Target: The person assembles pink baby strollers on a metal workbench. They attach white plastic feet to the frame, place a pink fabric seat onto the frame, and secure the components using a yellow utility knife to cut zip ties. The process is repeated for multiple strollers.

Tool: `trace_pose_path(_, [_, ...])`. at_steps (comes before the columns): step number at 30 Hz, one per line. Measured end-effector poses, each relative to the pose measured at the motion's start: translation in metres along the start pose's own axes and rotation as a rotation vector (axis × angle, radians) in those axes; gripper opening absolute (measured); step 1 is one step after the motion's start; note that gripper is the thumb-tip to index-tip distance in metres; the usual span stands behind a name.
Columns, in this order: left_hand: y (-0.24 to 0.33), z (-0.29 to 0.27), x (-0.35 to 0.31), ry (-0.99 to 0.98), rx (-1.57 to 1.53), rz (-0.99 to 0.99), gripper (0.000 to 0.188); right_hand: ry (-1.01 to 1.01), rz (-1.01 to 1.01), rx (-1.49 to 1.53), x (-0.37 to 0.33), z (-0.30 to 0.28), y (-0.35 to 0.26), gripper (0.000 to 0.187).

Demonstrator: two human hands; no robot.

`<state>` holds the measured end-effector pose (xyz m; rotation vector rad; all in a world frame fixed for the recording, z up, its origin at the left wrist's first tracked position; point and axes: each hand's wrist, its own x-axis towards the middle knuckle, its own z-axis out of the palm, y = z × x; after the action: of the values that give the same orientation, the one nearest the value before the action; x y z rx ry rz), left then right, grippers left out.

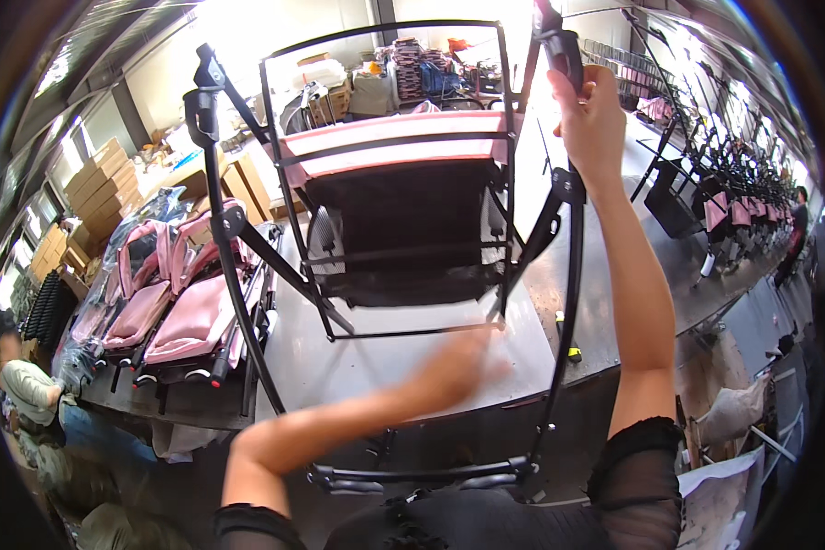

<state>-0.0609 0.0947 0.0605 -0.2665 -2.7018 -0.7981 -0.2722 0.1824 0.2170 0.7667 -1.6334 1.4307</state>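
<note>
A black tubular stroller frame (573, 275) with a black and pink fabric seat (403, 215) stands in front of me on a grey tabletop. My right hand (596, 124) is raised high, closed around the black plastic joint (559, 55) at the upper right of the frame. A matching joint (202, 115) sits untouched on the left side. Low in the middle, my left hand (463, 367) is smeared by motion close to the seat's thin lower bar (412, 333). Its fingers are not clear, so I cannot tell whether it touches the bar.
Folded pink strollers (188, 316) lie at the left of the table. A row of black and pink strollers (742, 206) stands along the right. Cardboard boxes (105, 183) are stacked at the far left. Another person's pale-clothed leg (29, 385) shows at the left edge.
</note>
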Motion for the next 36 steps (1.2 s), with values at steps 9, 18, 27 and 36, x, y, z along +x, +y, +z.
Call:
trace_pose_path(9, [-0.013,0.132,-0.027,-0.284,-1.221,-0.283,0.036,0.043,0.251,0.728,0.004,0.045,0.062,0.048])
trace_pose_path(18, [-0.051,0.098,-0.064,-0.069,-0.966,-0.585,0.045,-0.352,0.537,0.218,-0.103,0.092,0.221,0.044])
trace_pose_path(27, [-0.231,0.052,-0.107,0.707,-0.467,-0.692,0.027,-0.314,-0.128,-0.159,-0.171,0.057,0.096,0.024])
trace_pose_path(36, [-0.331,0.003,-0.124,0.4,-0.378,-0.518,0.029,-0.49,-0.06,-0.383,-0.182,0.063,0.045,0.04])
